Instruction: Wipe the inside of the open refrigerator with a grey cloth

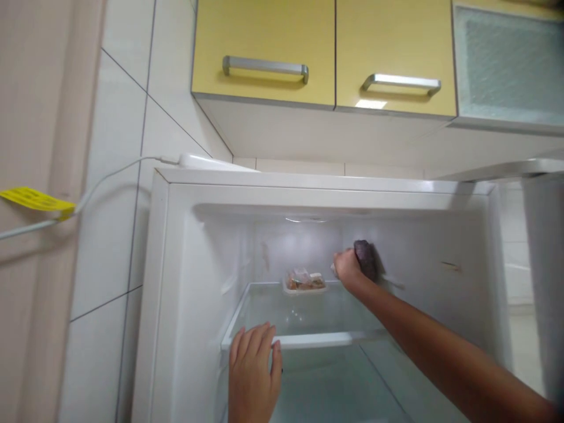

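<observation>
My right hand [348, 267] reaches deep into a fridge [211, 247] and is closed, its fingers mostly hidden from me. A dark purplish-brown bundle [365, 259] shows right against it, near the back right corner. What the bundle is made of is too blurred to tell. A little whitish material peeks out at the hand's left side. My left hand [255, 364] is at the front left of the glass shelf [264, 308], fingers stretched out over its white front rim, holding nothing. Farther back on that shelf sits a clear-wrapped food tray [305, 282] with orange-brown contents.
Below lies a second glass shelf [326, 388]. The fridge door [544, 282] stands open at the right. Yellow cabinets [264, 35] with metal handles hang above the fridge. A white cable [106, 176] with a yellow tag [37, 200] runs along the left.
</observation>
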